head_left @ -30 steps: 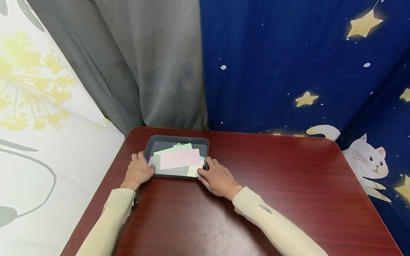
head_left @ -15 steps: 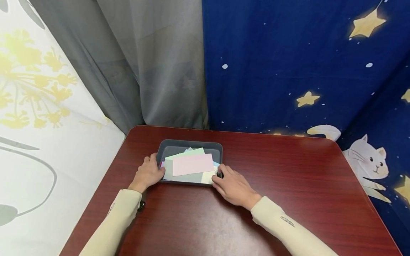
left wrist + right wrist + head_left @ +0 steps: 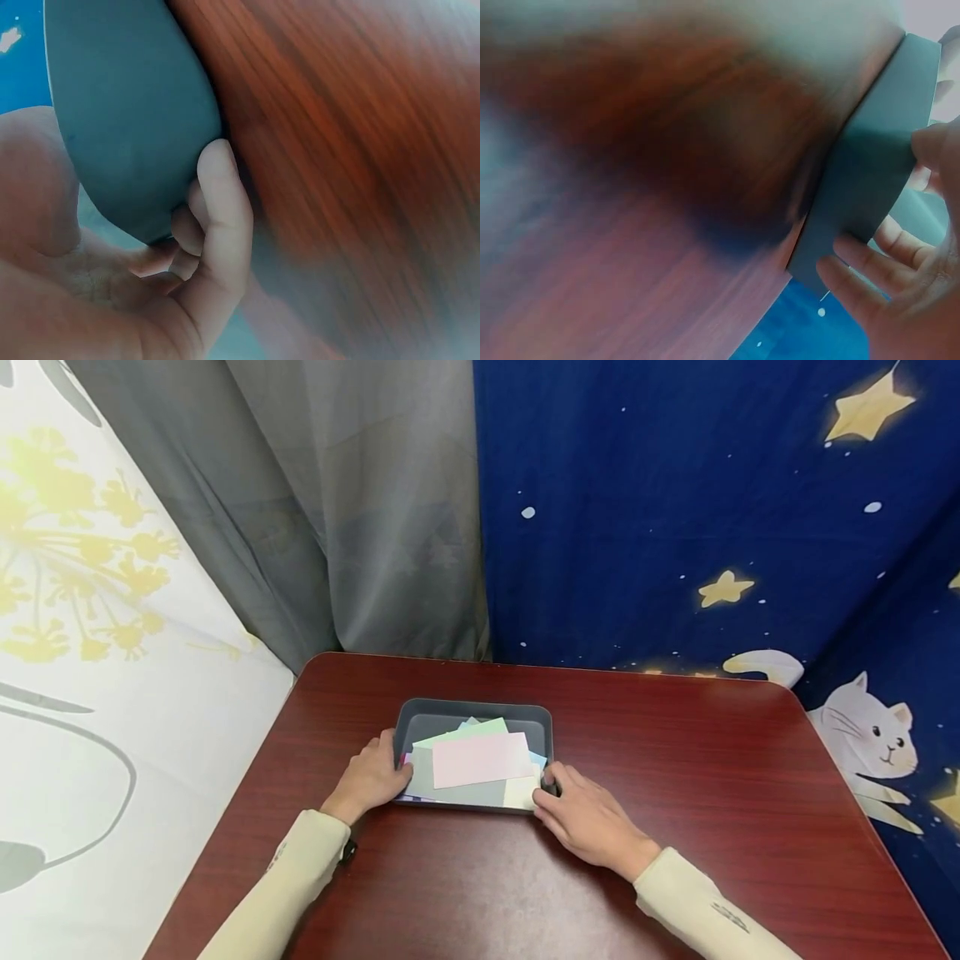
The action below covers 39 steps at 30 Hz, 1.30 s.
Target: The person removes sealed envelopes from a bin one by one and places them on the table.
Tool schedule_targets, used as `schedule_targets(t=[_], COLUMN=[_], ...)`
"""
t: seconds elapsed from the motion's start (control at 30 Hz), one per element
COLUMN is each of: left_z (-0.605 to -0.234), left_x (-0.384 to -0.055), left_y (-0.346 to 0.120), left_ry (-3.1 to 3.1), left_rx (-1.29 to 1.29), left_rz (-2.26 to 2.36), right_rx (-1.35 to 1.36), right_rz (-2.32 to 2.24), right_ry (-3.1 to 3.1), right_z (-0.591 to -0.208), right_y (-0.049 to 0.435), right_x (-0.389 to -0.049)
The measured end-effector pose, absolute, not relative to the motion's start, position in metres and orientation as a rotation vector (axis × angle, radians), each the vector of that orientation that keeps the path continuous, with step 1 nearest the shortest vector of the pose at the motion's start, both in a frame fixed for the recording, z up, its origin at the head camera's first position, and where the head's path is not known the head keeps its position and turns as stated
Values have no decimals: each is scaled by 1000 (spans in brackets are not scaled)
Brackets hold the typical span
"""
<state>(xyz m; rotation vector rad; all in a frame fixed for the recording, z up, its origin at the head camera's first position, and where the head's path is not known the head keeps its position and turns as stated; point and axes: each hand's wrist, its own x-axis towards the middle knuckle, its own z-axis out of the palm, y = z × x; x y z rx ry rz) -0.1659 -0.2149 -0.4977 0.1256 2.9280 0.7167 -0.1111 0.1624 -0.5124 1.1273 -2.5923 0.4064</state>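
A dark grey rectangular tray (image 3: pixel 480 705) lies on the tabletop, holding a loose pile of pastel paper cards. Uppermost is a pink card (image 3: pixel 480 760), overlapping a green card (image 3: pixel 491 728), a grey-green card (image 3: pixel 423 772) and a cream card (image 3: pixel 522 793). My left hand (image 3: pixel 371 778) grips the tray's left side, thumb over the rim; in the left wrist view its fingers (image 3: pixel 225 217) curl against the outer wall. On the opposite side, my right hand (image 3: pixel 588 818) holds the near right corner. In the right wrist view its fingertips (image 3: pixel 846 271) lie along the tray's outer wall.
The reddish-brown wooden table (image 3: pixel 697 760) has rounded far corners. Behind it hang a grey curtain (image 3: pixel 405 527) and a blue star-patterned curtain (image 3: pixel 637 510). A white patterned cloth (image 3: pixel 112 760) hangs along the left edge.
Both hands have moved the tray to the right and nearer the person across the tabletop. The cards moved along with it, keeping their arrangement.
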Motion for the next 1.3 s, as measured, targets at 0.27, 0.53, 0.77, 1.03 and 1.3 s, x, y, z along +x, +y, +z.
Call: schedule_targets(t=[0.27, 0.53, 0.77, 1.03, 1.3], left_z=[-496, -500, -496, -493, -491], left_x=[-155, -146, -136, -126, -118], left_y=[-195, -180, -164, -152, -144], left_ry=[2891, 2909, 2854, 2814, 2780], left_rx=[179, 293, 290, 333, 362], left_rz=[753, 819, 840, 880, 913], right_rx=[1074, 1028, 1009, 966, 949], right_rz=[403, 376, 397, 439, 442], right_ry=[-2618, -2680, -2679, -2681, -2646], right_z=[-512, -507, -503, -503, -507], right_y=[183, 202, 218, 230, 238], right_x=[-94, -81, -71, -61, -50])
